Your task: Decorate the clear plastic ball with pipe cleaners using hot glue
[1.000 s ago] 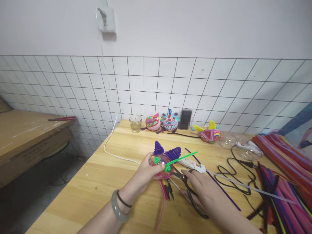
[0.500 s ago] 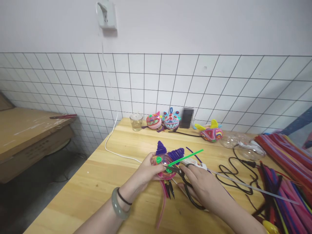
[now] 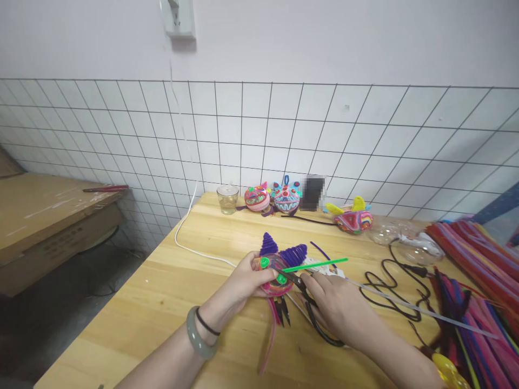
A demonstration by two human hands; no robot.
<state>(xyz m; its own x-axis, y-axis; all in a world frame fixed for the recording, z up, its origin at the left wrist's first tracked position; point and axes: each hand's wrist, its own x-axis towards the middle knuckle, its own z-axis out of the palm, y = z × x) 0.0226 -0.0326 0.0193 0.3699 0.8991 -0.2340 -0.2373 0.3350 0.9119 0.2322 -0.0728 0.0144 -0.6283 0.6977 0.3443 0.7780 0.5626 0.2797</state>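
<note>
Far left: a cardboard-topped table [image 3: 48, 216], a red-handled tool [image 3: 106, 189] on it near the corner. Next, the wooden table [image 3: 150, 319], white cord [image 3: 177, 235] looping across its left part

Grey bangle [image 3: 195, 337] and black band [image 3: 206, 322] on the left wrist. Drinking glass [image 3: 227, 200] near the wall behind

Left hand [image 3: 247, 280] is closed around the left side of the pinkish ball [image 3: 271, 263], thumb across its front. Ball is held above the table, left of the right hand. Two purple ears [image 3: 294, 254] on top, two green coils [image 3: 264, 262] on the front. Pink strip [image 3: 267, 346] trails below

Scissors [image 3: 299, 282]: blades across the ball's front by the lower coil, right at the base of the green stem [image 3: 320, 265], which sticks out rightward. Can't tell the blade gap

Right hand [image 3: 338, 302] has its fingers wrapped on the scissors' handles, firm grip

Behind it, a striped ball with yellow fins [image 3: 353, 220]. Then clear balls [image 3: 383, 232], a tangled black cord [image 3: 389, 289], and fuzzy stem bundles [image 3: 478, 254] at far right
</note>
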